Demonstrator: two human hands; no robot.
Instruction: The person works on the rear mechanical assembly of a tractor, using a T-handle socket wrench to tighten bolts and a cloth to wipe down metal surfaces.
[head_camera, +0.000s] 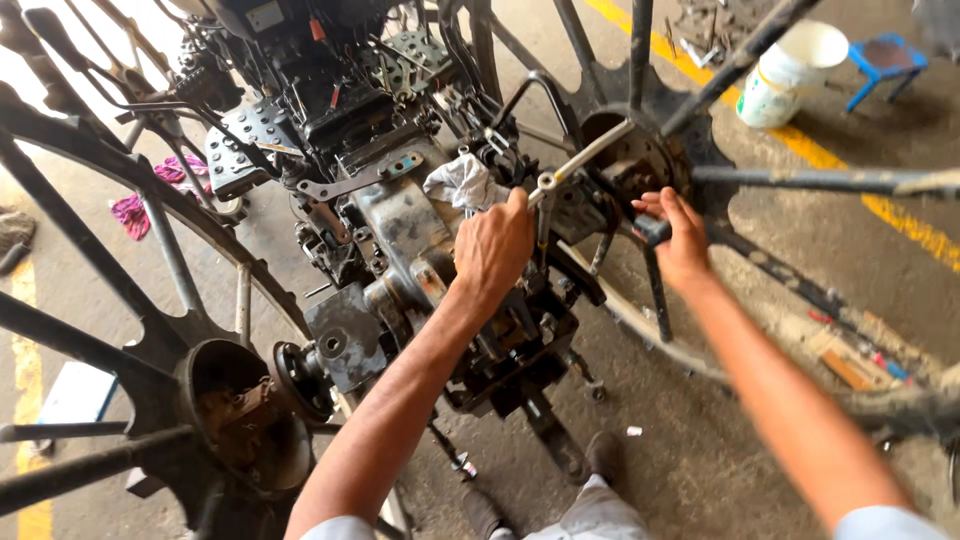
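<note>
I look down on a greasy machine gearbox (400, 250) set between two big spoked iron wheels. My left hand (492, 247) is closed around the lower end of a long silver wrench (580, 160) that slants up to the right over the gearbox. My right hand (678, 235) grips a dark handle or rod (655, 275) near the right wheel hub (635, 160). A crumpled grey rag (462, 183) lies on the housing just left of my left hand.
The left wheel hub (240, 420) sits at lower left, its spokes fanning outward. A white bucket (787, 73) and a small blue stool (885, 58) stand at upper right beyond a yellow floor line. A pink cloth (135, 208) lies on the concrete. My shoe (605, 455) is below.
</note>
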